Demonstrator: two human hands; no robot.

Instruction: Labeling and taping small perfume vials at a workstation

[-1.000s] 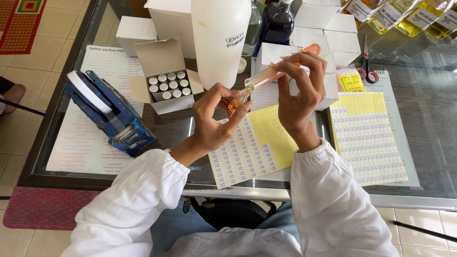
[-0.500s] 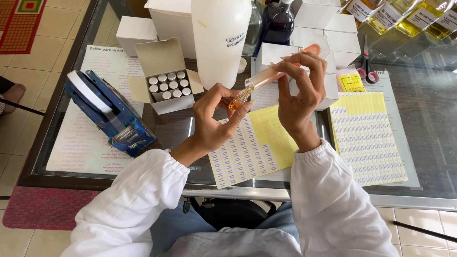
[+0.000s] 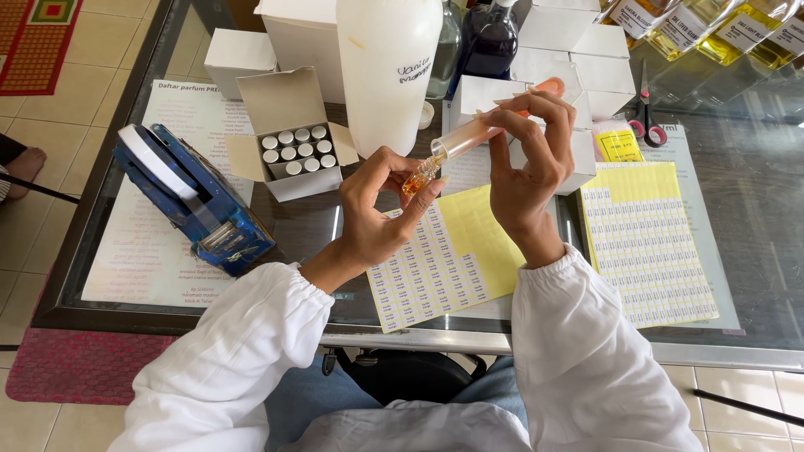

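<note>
My left hand [image 3: 377, 222], grip closed, pinches a small vial [image 3: 416, 178] of amber liquid; my right hand [image 3: 528, 167], grip closed, holds a syringe [image 3: 481, 132] whose tip meets the vial's mouth; both are raised above the glass counter [image 3: 754, 167], just in front of the tall white bottle [image 3: 388, 71]; left of that bottle, an open box of vials [image 3: 293, 151]; below my hands, a yellow label sheet [image 3: 452, 259].

Small glass vial [image 3: 416, 178], amber liquid inside, pinched upright between left thumb and fingertips, slightly tilted. Clear syringe [image 3: 477, 134] with orange plunger end, amber-pink liquid in barrel, slanted down-left, held among right fingers, thumb side near plunger; its tip sits at the vial mouth, just above left fingertips.
</note>
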